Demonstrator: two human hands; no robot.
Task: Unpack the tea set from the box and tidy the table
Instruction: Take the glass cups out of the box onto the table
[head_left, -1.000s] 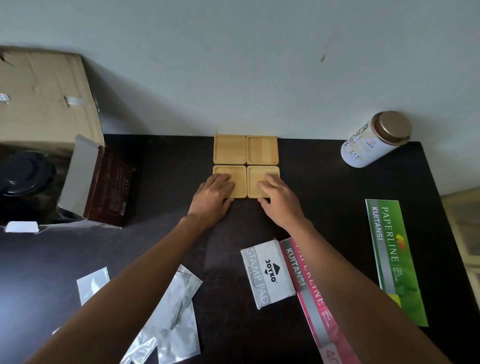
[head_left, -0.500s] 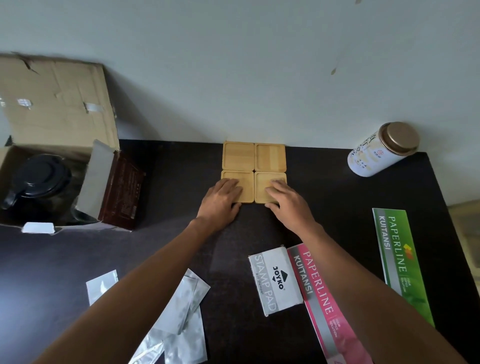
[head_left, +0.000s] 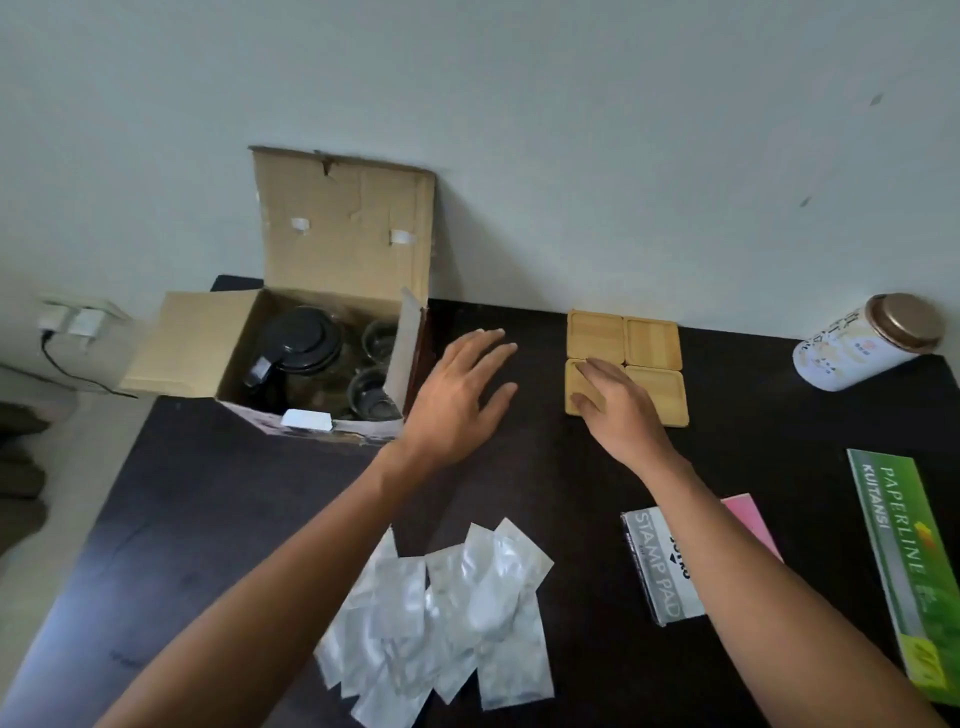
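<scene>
Teapot, apparently glass, fragile, in box just left of my spread, empty left hand: lift by handle.

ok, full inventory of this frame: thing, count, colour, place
cardboard box: 1, brown, open, back left of table
teapot: 1, black lid, inside box
glass cups: at least 2, clear, inside box, right side
wooden coasters: 4, light wood, square block at back centre
tin: 1, white with bronze lid, back right
plastic wrappers: several, silvery, front centre
stamp pad box: 1, grey, front right
receipt books: 2, green at right edge, pink mostly under right arm
table: 1, dark
left hand: open, between box and coasters
right hand: open, fingers on near-left coaster
</scene>
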